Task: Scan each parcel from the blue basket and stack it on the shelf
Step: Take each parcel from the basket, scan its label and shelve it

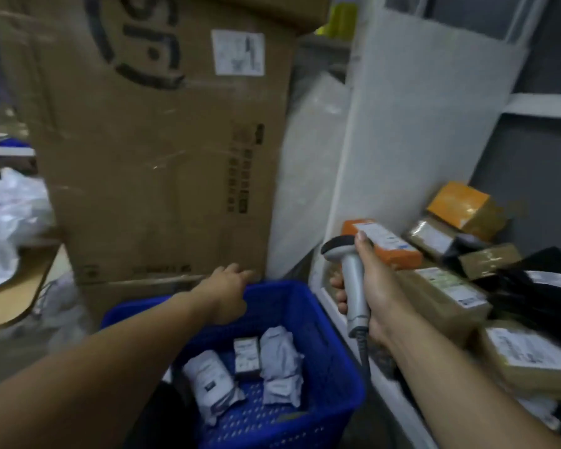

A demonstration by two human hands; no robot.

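Note:
The blue basket [331, 361] stands on the floor at the bottom centre and holds several small parcels in white wrap [280, 354]. My left hand [229, 293] hovers over the basket's far rim, empty, its fingers loosely curled and pointing away. My right hand [370, 286] grips a grey handheld scanner [350, 277] upright beside the shelf [340, 306]. On the shelf to the right lie an orange parcel with a white label [399, 254], brown taped boxes [447, 296] and a black bag [538, 286].
A tall cardboard box [162, 150] stands right behind the basket. White plastic bags [7, 222] and a flat cardboard sheet [20, 293] lie at the left. A white shelf panel [418, 124] rises on the right.

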